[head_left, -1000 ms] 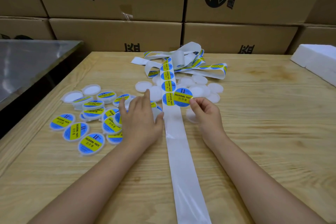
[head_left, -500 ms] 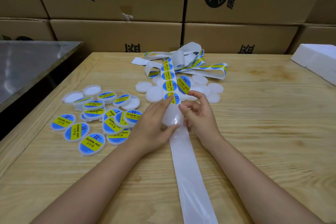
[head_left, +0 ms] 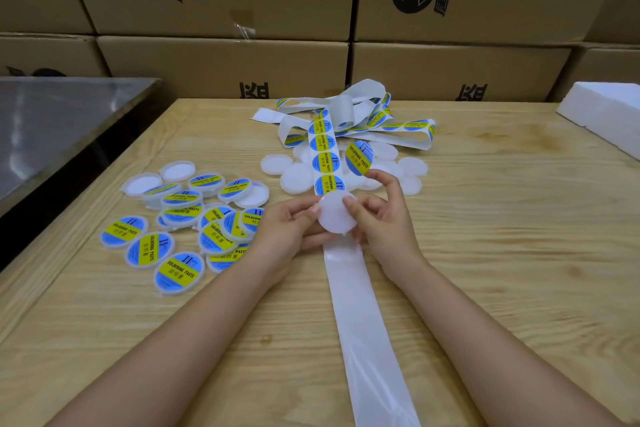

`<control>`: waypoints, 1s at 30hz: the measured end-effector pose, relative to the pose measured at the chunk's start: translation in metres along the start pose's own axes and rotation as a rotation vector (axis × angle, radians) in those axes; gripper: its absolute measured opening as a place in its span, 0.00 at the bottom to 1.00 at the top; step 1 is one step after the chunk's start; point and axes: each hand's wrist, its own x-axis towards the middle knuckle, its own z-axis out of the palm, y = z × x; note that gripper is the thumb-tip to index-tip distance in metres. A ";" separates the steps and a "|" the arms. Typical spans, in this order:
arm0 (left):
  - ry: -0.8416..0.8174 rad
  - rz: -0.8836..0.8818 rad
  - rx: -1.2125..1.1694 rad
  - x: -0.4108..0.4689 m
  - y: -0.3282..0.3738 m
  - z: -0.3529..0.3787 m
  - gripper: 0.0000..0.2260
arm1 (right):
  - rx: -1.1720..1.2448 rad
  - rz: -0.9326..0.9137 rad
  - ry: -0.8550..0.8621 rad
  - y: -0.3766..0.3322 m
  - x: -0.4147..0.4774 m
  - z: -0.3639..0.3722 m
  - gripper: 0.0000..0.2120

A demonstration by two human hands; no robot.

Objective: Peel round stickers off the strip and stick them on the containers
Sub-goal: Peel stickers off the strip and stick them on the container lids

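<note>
Through the head camera, our left grip pinches a round white plastic container above the white backing strip, mid-way across the pale wooden desk. Our right grip touches the container's other side and pinches a peeled blue-and-yellow round sticker by its lower edge. Labelled containers lie toward the left edge.

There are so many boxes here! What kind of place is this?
Probably a packing workshop or stockroom. Printed cardboard cartons are stacked behind the wooden table, a sticker strip runs across it, and labelled containers pile up on the left.
</note>
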 end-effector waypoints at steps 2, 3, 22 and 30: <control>0.039 0.007 -0.002 0.001 -0.001 0.000 0.08 | 0.082 0.048 0.045 -0.002 0.002 -0.001 0.09; 0.053 0.013 0.000 0.002 -0.002 0.000 0.08 | 0.134 0.079 0.059 -0.003 0.004 -0.002 0.04; 0.014 0.056 -0.025 0.000 -0.001 -0.002 0.09 | -0.054 0.098 0.004 0.005 0.006 -0.005 0.11; 0.027 0.070 0.017 0.000 -0.002 -0.002 0.07 | -0.101 0.093 -0.016 0.006 0.007 -0.008 0.10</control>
